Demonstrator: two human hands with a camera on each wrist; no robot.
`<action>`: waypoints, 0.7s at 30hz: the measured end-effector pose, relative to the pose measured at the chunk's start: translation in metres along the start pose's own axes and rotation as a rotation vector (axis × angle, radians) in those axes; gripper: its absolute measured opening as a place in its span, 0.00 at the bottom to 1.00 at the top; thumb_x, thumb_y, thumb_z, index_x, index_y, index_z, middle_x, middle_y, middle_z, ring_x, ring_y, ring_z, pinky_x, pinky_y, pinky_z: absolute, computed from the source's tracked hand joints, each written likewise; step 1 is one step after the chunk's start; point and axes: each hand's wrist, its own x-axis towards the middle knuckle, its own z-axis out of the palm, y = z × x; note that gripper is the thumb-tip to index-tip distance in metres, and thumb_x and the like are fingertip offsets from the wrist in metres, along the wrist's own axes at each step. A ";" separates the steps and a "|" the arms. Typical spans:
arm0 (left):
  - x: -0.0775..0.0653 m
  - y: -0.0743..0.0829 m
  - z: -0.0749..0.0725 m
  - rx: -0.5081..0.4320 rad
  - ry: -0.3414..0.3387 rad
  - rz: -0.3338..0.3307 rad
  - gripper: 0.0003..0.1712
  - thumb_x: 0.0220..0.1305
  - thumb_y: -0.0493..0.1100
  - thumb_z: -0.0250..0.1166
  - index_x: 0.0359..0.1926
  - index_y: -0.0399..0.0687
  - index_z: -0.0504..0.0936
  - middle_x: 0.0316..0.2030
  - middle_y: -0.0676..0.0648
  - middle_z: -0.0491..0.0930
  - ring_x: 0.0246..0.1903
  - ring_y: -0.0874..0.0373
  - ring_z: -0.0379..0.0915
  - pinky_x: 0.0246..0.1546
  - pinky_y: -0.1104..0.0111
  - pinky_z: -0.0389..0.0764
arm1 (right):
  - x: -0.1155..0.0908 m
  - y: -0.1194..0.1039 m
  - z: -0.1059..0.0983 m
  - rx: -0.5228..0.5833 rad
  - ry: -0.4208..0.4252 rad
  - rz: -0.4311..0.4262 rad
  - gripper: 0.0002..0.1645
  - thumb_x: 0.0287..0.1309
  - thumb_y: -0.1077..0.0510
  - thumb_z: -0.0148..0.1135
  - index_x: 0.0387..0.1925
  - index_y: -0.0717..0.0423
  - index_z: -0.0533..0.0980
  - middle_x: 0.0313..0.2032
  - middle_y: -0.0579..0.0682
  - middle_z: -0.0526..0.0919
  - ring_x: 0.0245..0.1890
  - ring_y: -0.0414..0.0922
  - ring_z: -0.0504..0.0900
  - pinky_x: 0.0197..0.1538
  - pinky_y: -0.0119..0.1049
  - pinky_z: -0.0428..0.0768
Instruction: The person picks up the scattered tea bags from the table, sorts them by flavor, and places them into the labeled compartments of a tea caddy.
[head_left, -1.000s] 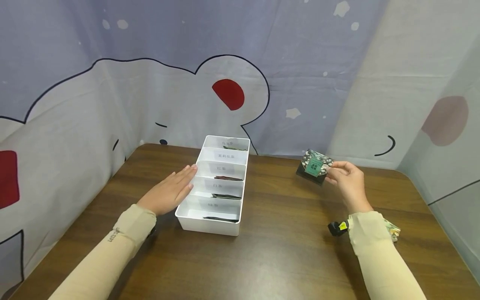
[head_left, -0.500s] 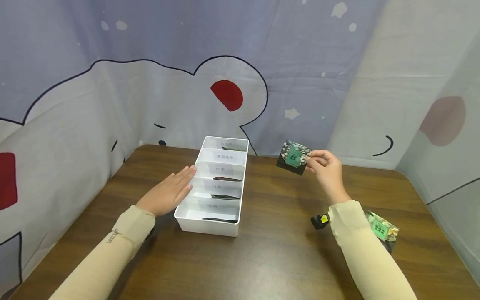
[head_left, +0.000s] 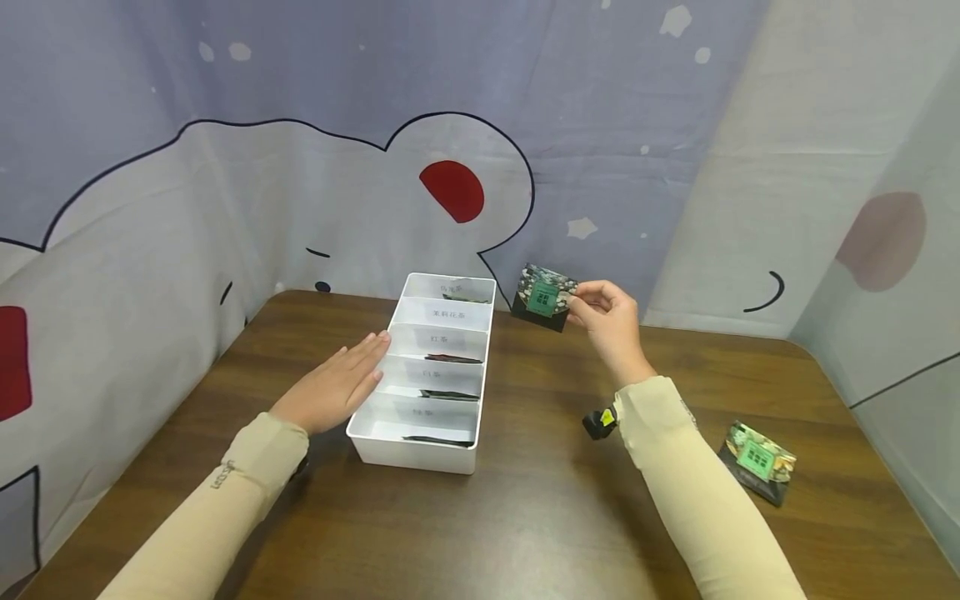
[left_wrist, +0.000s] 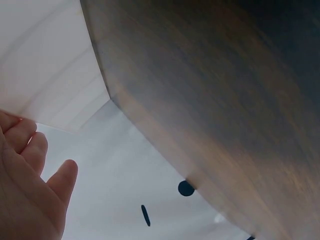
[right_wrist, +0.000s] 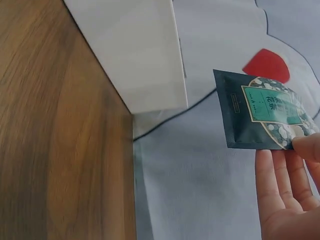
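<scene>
A dark green tea sachet with a floral print and a green label is pinched by its right edge between the thumb and fingers of my right hand. It hangs above the table, just right of the far end of a white divided box. In the right wrist view the sachet shows its label, with the thumb on its front. My left hand lies with straight fingers along the box's left side, fingertips at the rim. In the left wrist view its fingers touch the box wall.
Labelled compartments run along the box; several hold thin sachets, and the second from the far end shows only its label. Another green-labelled sachet lies on the wooden table at right. A printed curtain hangs behind.
My right hand has carried the sachet leftward and slightly up, closer to the box. The sachet on the table has come out from behind the right sleeve. My left hand stays put.
</scene>
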 end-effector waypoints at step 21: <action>0.000 -0.001 0.001 -0.011 0.011 -0.001 0.34 0.82 0.51 0.42 0.79 0.39 0.51 0.79 0.42 0.51 0.78 0.45 0.46 0.75 0.45 0.53 | 0.009 -0.003 0.064 0.118 -0.072 -0.029 0.06 0.60 0.74 0.63 0.40 0.72 0.77 0.34 0.55 0.83 0.31 0.42 0.85 0.44 0.43 0.88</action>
